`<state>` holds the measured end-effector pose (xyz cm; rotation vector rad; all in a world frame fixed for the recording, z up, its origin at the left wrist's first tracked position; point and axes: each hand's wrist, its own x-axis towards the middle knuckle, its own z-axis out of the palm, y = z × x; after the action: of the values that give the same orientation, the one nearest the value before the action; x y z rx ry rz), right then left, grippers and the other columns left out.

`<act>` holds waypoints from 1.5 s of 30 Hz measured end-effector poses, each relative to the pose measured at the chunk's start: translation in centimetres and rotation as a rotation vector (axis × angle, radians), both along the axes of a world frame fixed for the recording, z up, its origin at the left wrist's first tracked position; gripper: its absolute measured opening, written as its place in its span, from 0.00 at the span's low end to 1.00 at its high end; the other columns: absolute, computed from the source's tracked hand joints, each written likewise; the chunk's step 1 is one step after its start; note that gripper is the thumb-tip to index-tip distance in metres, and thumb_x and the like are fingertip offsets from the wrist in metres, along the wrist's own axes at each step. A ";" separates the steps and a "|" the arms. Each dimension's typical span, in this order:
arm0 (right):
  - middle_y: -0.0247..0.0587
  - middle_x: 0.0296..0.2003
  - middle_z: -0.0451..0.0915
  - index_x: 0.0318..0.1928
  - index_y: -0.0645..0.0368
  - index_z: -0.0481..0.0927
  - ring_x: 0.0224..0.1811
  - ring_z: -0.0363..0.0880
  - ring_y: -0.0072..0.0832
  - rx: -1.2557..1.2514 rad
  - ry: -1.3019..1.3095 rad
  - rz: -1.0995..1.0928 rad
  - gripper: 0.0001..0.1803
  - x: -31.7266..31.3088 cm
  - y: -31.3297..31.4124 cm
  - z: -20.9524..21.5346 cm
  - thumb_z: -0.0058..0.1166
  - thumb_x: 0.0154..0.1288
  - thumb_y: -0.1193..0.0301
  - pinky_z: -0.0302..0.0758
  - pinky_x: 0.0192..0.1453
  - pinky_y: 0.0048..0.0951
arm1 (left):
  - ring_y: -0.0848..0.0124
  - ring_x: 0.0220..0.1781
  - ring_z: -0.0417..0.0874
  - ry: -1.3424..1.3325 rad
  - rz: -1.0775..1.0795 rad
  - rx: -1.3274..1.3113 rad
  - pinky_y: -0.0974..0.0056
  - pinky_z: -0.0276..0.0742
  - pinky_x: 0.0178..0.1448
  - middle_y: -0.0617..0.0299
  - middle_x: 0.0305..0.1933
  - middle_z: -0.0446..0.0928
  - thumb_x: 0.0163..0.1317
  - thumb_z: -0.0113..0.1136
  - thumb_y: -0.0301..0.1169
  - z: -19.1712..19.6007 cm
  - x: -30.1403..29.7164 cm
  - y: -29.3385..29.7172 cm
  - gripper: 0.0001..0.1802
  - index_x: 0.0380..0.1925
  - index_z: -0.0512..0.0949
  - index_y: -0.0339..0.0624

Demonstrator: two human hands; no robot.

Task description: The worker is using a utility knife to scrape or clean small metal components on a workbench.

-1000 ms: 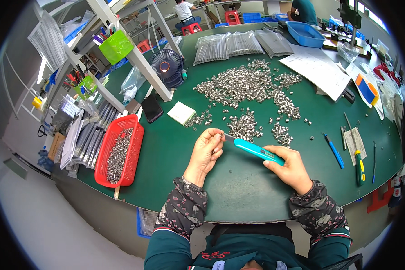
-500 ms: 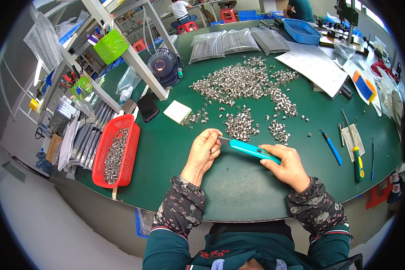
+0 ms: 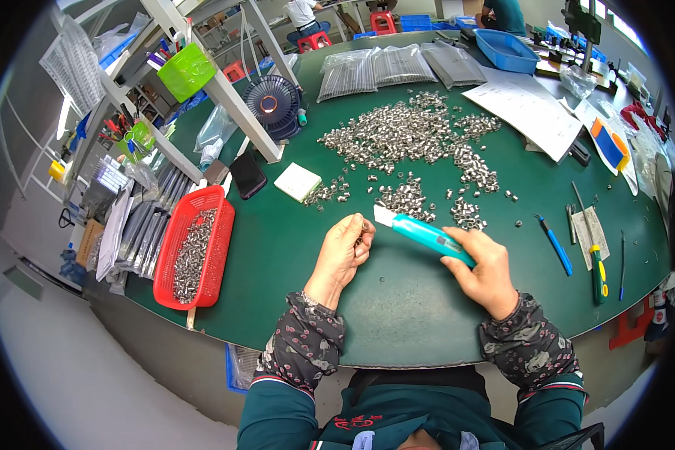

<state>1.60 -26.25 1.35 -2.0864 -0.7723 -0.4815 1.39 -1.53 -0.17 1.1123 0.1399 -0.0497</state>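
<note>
My right hand point(image 3: 486, 270) is wrapped round the teal handle of a utility knife point(image 3: 431, 238). Its bright blade points up and left, a little apart from my other hand. Between the thumb and fingertips of my left hand point(image 3: 341, 251) is a small metal ring point(image 3: 364, 226), partly hidden by the fingers. Just beyond both hands lies a small heap of the same short metal rings point(image 3: 405, 198). A far larger pile of metal rings point(image 3: 397, 133) spreads behind it on the green table point(image 3: 397, 315).
At the left stands a red basket point(image 3: 221, 255) of metal rings. A phone point(image 3: 247, 176), a notepad point(image 3: 297, 182) and a fan point(image 3: 271, 105) lie beyond it. To the right are a blue pen-like tool point(image 3: 555, 247) and a screwdriver point(image 3: 598, 274). Bagged tubes point(image 3: 405, 66) line the back.
The knife blade has moved away from my left fingertips and tilted up, catching the light. My right hand has shifted slightly right. My left hand stays nearly in place.
</note>
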 end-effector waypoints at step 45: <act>0.46 0.33 0.80 0.45 0.57 0.79 0.33 0.79 0.40 0.069 0.450 0.156 0.19 0.1 -0.3 -0.3 0.60 0.51 0.67 0.74 0.38 0.34 | 0.85 0.21 0.60 -0.135 -0.044 -0.067 0.81 0.53 0.18 0.71 0.27 0.67 0.64 0.55 0.29 0.0 0.2 0.2 0.06 0.37 0.76 0.38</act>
<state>1.68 -26.56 1.07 -1.9498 -0.6319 0.0499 1.57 -1.30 -0.13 1.0487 -0.0075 -0.0185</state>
